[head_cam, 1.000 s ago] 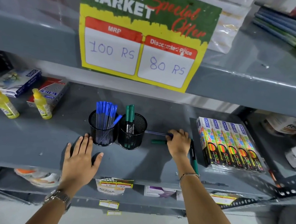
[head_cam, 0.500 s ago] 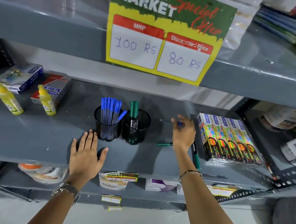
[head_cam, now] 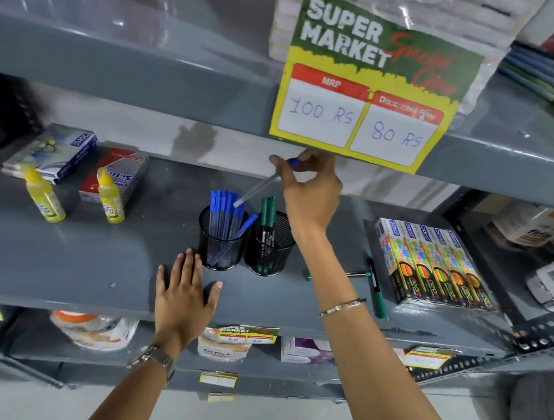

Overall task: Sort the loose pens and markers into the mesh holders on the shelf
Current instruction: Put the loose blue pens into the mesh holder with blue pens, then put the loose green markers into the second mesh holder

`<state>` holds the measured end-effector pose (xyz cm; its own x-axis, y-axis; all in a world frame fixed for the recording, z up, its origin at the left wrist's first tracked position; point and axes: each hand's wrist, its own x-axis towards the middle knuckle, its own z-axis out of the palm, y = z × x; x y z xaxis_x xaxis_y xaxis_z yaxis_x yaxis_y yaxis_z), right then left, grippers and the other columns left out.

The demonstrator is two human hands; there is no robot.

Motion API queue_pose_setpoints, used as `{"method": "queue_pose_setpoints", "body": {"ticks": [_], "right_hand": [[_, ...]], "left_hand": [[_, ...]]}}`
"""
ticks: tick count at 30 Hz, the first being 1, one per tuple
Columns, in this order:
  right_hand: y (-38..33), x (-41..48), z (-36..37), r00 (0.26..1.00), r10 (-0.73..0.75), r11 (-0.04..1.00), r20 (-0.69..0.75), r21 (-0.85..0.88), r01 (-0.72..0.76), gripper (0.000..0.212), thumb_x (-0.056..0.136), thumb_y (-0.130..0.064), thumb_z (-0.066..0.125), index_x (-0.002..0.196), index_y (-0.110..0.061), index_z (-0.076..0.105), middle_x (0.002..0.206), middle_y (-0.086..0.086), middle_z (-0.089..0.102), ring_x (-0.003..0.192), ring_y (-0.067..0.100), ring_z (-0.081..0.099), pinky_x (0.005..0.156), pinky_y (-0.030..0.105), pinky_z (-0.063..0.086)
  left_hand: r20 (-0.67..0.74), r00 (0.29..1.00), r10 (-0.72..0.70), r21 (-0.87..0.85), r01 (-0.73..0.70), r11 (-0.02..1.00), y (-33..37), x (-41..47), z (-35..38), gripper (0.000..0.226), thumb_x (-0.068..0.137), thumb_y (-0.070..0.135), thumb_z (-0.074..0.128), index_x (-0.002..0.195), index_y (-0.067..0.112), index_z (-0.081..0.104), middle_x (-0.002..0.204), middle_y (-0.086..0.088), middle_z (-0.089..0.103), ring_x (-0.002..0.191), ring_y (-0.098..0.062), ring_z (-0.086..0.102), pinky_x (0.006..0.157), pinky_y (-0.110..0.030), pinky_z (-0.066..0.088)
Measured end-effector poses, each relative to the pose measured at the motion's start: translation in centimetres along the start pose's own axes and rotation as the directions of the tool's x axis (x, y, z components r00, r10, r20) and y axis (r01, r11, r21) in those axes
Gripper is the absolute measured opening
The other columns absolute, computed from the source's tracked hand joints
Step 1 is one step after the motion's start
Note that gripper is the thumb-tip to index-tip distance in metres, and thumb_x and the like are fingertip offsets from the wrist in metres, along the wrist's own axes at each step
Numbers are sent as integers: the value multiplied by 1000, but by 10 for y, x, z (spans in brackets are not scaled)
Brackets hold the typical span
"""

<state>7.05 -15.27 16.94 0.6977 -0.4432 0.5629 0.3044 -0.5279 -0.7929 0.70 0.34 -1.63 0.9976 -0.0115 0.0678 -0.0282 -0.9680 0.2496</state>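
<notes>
Seen from the head camera, a grey metal shelf (head_cam: pixel 60 263) is shown with two black mesh holders standing side by side near its middle. The left holder (head_cam: pixel 219 248) is filled with blue-capped pens (head_cam: pixel 223 209), and the right holder (head_cam: pixel 268 254) has green markers (head_cam: pixel 267 215) standing in it. The right hand (head_cam: pixel 308 189) is raised above the holders, just under the price sign (head_cam: pixel 372 83) that hangs from the upper shelf. Its fingers (head_cam: pixel 278 161) are pinched closed on a loose blue pen (head_cam: pixel 259 187), which is held tilted, with the blue cap at the fingers and the other end pointing down toward the blue pens in the left holder. The left hand (head_cam: pixel 186 297) is laid flat on the shelf just in front of the left holder, with the fingers spread open and nothing held. Two loose green markers remain on the shelf: one marker (head_cam: pixel 376 287) is lying beside the colourful boxes (head_cam: pixel 433 262), and another (head_cam: pixel 308 275) is mostly hidden behind the right forearm. Two yellow bottles (head_cam: pixel 45 197) are standing at the left.
</notes>
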Motion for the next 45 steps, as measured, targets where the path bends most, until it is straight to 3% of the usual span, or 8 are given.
{"method": "queue_pose_setpoints", "body": {"ticks": [5, 10, 16, 22, 27, 30, 34, 45], "right_hand": [[14, -18, 20, 943, -6, 962, 332, -255, 95, 37, 74, -40, 74, 74, -31, 38, 73, -5, 64, 72, 18, 62, 57, 31, 47], [28, -30, 43, 898, 52, 914, 437, -383, 133, 31, 77, -45, 69, 80, -25, 45, 77, -2, 64, 77, 21, 60, 57, 32, 47], [41, -44, 53, 881, 17, 848, 473, -473, 238, 28, 91, -39, 52, 86, -12, 59, 97, 11, 60, 101, 30, 49, 61, 35, 40], [45, -63, 34, 960, 48, 933, 276, -355, 56, 10, 85, -28, 60, 91, -21, 64, 99, 6, 58, 94, 27, 53, 77, 39, 49], [45, -70, 30, 921, 91, 980, 378, -200, -15, 11, 86, -10, 60, 95, -14, 61, 103, 5, 55, 76, 12, 61, 76, 36, 54], [40, -61, 40, 897, 71, 982, 437, -189, 14, 11, 87, -12, 62, 98, -12, 61, 105, 6, 53, 79, 13, 62, 77, 29, 52], [37, -52, 56, 866, 79, 968, 493, -246, 52, 9, 88, -11, 60, 96, -8, 63, 106, 11, 58, 85, 25, 64, 80, 42, 54], [43, -53, 52, 901, -65, 872, 429, -414, 260, 22, 89, -27, 60, 107, -17, 64, 105, 12, 59, 96, 32, 51, 83, 41, 41]], "left_hand": [[-2, 1000, 25, -14, -25, 1000, -1, -2, -2, 81, 86, 58, 6, 142, 3, 28, 151, -14, 30, 141, -28, 25, 115, -52, 12], [8, 1000, 26, -39, -26, 999, -1, -3, -6, 78, 88, 55, 11, 136, 0, 39, 144, -18, 41, 135, -32, 37, 111, -55, 22], [-4, 1000, 25, -53, -25, 998, -1, -3, -7, 76, 88, 54, 14, 136, 0, 38, 144, -18, 41, 135, -31, 37, 112, -54, 22], [-21, 999, 27, -42, -27, 999, -2, -1, -1, 76, 87, 54, 11, 142, 4, 26, 152, -13, 28, 141, -27, 24, 116, -50, 9], [-21, 1000, 23, -45, -24, 999, -3, 0, -1, 79, 85, 55, 5, 144, 5, 22, 154, -12, 24, 143, -25, 18, 117, -49, 6], [-20, 999, 27, -31, -28, 999, -3, -1, 0, 78, 86, 55, 4, 144, 6, 21, 154, -11, 23, 143, -25, 18, 117, -49, 8], [-24, 999, 21, -50, -23, 998, -2, -2, -1, 77, 86, 55, 8, 142, 5, 26, 152, -13, 28, 142, -27, 22, 116, -49, 10], [-24, 999, 28, -36, -29, 999, -2, -1, 0, 77, 87, 55, 11, 141, 3, 29, 150, -15, 32, 140, -29, 26, 115, -51, 13]]}}
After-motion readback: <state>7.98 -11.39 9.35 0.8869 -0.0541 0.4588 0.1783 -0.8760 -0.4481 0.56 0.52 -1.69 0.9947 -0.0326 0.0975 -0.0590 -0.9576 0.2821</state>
